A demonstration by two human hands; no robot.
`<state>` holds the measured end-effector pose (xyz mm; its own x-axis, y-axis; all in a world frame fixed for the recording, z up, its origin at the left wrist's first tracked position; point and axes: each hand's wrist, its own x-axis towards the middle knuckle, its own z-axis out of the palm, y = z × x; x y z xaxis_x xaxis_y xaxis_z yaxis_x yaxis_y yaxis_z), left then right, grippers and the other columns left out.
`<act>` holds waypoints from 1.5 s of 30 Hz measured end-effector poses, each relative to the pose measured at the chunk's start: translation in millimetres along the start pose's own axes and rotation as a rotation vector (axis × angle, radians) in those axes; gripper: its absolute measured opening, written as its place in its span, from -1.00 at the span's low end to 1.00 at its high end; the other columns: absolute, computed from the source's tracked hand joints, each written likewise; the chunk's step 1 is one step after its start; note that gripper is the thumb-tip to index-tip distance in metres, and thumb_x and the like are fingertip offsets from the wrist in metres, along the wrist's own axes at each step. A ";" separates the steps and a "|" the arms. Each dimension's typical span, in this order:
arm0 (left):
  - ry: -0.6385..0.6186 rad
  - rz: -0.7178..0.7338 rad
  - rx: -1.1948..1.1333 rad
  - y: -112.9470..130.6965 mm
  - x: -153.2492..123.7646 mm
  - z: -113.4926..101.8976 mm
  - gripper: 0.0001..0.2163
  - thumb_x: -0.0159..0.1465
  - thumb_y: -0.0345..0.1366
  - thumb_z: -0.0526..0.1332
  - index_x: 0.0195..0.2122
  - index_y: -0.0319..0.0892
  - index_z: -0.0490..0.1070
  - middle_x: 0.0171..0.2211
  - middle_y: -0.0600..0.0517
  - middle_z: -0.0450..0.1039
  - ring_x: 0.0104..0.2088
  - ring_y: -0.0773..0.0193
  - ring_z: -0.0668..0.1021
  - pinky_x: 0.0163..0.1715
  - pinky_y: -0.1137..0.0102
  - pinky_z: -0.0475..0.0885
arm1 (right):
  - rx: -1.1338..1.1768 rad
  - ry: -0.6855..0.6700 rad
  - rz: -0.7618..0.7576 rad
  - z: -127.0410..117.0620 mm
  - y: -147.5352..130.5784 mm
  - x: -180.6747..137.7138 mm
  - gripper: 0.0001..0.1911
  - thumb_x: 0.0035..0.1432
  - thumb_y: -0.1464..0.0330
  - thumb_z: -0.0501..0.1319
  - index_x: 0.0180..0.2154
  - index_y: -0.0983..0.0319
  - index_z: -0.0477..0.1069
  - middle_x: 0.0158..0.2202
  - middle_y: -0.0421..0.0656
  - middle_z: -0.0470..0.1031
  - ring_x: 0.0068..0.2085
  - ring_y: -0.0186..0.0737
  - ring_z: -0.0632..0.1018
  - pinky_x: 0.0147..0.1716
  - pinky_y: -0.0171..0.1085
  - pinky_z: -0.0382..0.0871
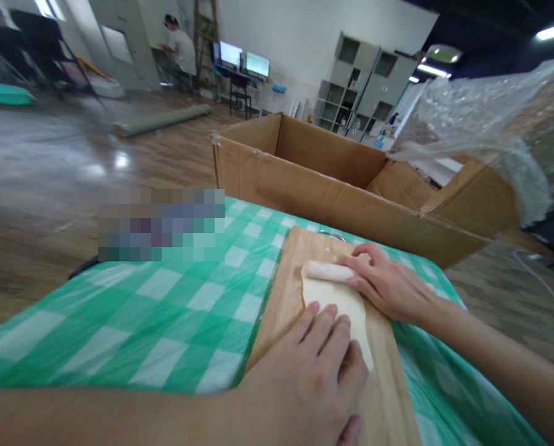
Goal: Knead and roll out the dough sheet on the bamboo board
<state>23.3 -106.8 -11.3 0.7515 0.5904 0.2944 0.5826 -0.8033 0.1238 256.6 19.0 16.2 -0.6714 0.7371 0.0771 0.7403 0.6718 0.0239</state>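
A thin, cream-coloured sheet of dough [335, 303] lies on a wooden cutting board [277, 322]. Across its far end rests a short white cylinder [328, 271]; whether this is a small rolling pin or rolled-up dough I cannot tell. My right hand [388, 282] grips the cylinder's right end, thumb on the near side and fingers on the far side. Palm down, my left hand [314, 365] lies over the near part of the sheet with its fingers stretched out. That hand hides the sheet's near left portion.
A green-and-white checked cloth [202, 297] covers the table under the board. Just beyond stands a large cardboard box [305, 173], with clear plastic wrap [481, 111] at its right. A person [181, 52] sits in the far background. A pixelated patch blurs the table's left far edge.
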 end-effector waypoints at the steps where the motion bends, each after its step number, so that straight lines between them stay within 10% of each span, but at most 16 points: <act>1: 0.003 0.001 0.000 0.2 0.2 0.0 -0.53 0.43 -0.04 0.11 0.18 -0.32 0.38 0.24 -0.33 0.38 0.27 -0.27 0.42 0.27 -0.11 0.32 | -0.013 -0.017 -0.008 0.2 0.0 -1.2 -0.49 0.50 0.02 -0.10 0.21 0.10 0.38 0.16 0.04 0.32 -0.26 -0.14 0.57 -0.30 -0.15 0.48; 27: -0.039 -0.029 -0.048 2.2 -0.9 -4.1 -0.52 0.39 -0.06 0.16 0.20 -0.29 0.39 0.26 -0.31 0.37 0.29 -0.26 0.40 0.30 -0.13 0.28 | 0.036 -0.061 0.072 3.9 25.8 -16.1 -0.49 0.51 0.02 -0.17 -0.06 0.17 0.41 0.11 0.00 0.35 -0.32 -0.21 0.52 -0.20 -0.15 0.42; 35: -0.043 -0.031 -0.062 1.1 0.6 -2.2 -0.52 0.39 -0.05 0.16 0.21 -0.28 0.38 0.27 -0.30 0.37 0.29 -0.28 0.40 0.31 -0.14 0.28 | -0.274 -0.045 0.018 0.1 26.4 -13.9 -0.40 0.49 -0.05 -0.19 -0.06 0.19 0.44 0.13 0.04 0.35 -0.46 -0.29 0.42 -0.55 -0.27 0.11; 45: -0.051 -0.041 -0.070 2.7 -1.3 -2.6 -0.49 0.37 -0.05 0.18 0.23 -0.28 0.37 0.27 -0.30 0.35 0.31 -0.29 0.36 0.34 -0.16 0.20 | -0.044 -0.030 0.125 6.4 12.4 -26.2 -0.47 0.52 0.02 -0.22 -0.06 0.18 0.39 0.08 0.01 0.36 -0.37 -0.25 0.49 -0.31 -0.20 0.37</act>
<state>23.0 -110.0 -8.8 0.7430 0.6250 0.2395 0.5916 -0.7806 0.2017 283.2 8.5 8.1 -0.5737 0.8174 0.0526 0.8188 0.5709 0.0599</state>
